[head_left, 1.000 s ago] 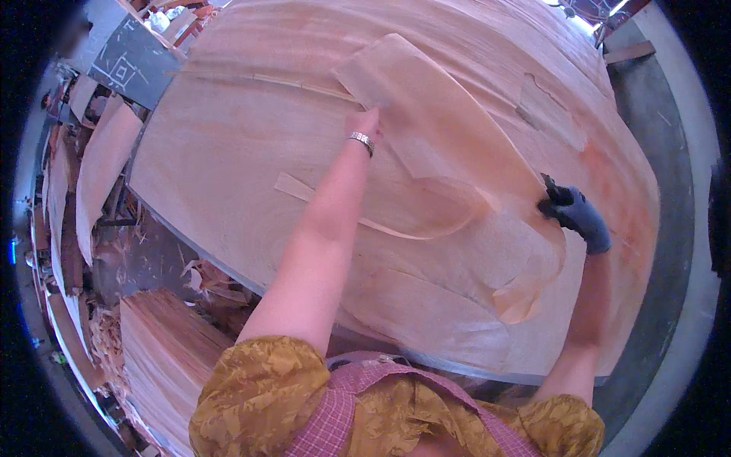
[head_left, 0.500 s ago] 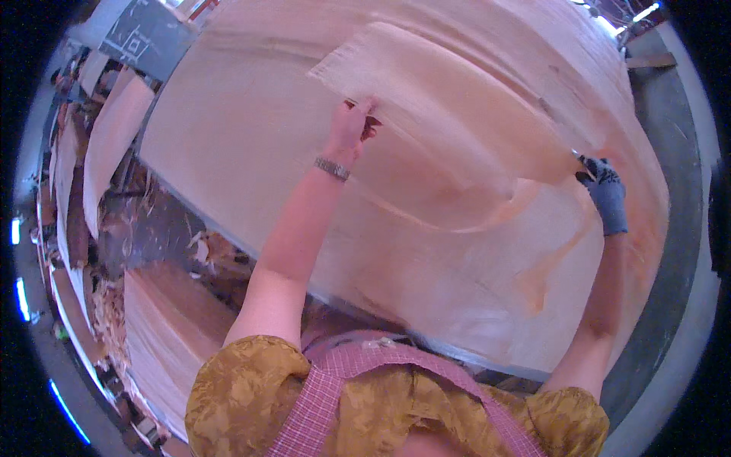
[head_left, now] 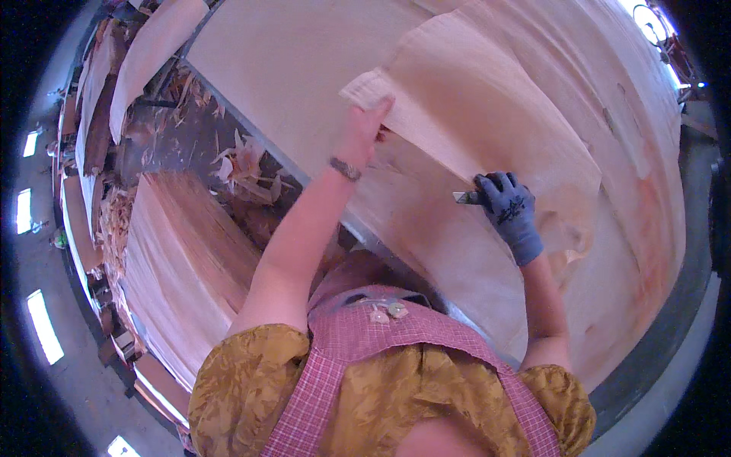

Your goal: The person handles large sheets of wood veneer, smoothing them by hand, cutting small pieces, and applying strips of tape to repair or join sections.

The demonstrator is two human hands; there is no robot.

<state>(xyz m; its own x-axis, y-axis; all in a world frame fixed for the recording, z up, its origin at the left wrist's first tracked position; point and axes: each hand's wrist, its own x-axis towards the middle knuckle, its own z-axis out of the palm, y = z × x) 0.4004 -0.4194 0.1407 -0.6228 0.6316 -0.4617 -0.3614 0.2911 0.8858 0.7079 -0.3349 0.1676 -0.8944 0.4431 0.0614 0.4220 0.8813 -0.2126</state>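
Currently, veneer sheet (head_left: 472, 103) being held atop wider wood sheet (head_left: 266, 57).
Left edge being pinched by bare left hand (head_left: 369, 131); knife (head_left: 466, 197) being gripped in gloved right hand (head_left: 509, 209), just beside veneer sheet's near edge.

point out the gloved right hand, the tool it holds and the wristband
Gloved right hand (head_left: 509, 208), head view: back of the hand
Tool (head_left: 466, 197), head view: its protruding end
Wristband (head_left: 345, 168), head view: middle of its visible band

Your right hand (head_left: 509, 209) now sits right of centre, in from the frame's far right, its cutter (head_left: 467, 197) pointing left.
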